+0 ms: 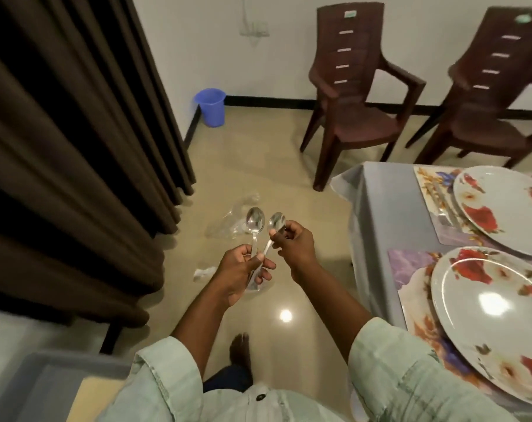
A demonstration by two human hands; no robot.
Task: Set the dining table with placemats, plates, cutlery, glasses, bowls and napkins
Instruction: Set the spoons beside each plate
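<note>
My left hand [241, 271] grips the handles of two steel spoons over the floor. One spoon [255, 221] points its bowl up and away. My right hand [292, 239] pinches the second spoon [276, 222] just below its bowl. To the right stands the dining table [377, 208] under a grey cover. Two floral placemats lie on it, the far one [432, 190] and the near one [410, 263]. A white plate with red flowers [508, 208] sits on the far mat, and a like plate [496, 315] on the near mat. Cutlery [447, 202] lies left of the far plate.
Two brown plastic chairs [353, 95] [496, 102] stand beyond the table by the wall. A blue bucket [211, 106] sits in the corner. Dark curtains [75, 132] hang on the left. Clear plastic wrappers [234, 220] lie on the tiled floor. My foot [239, 348] shows below.
</note>
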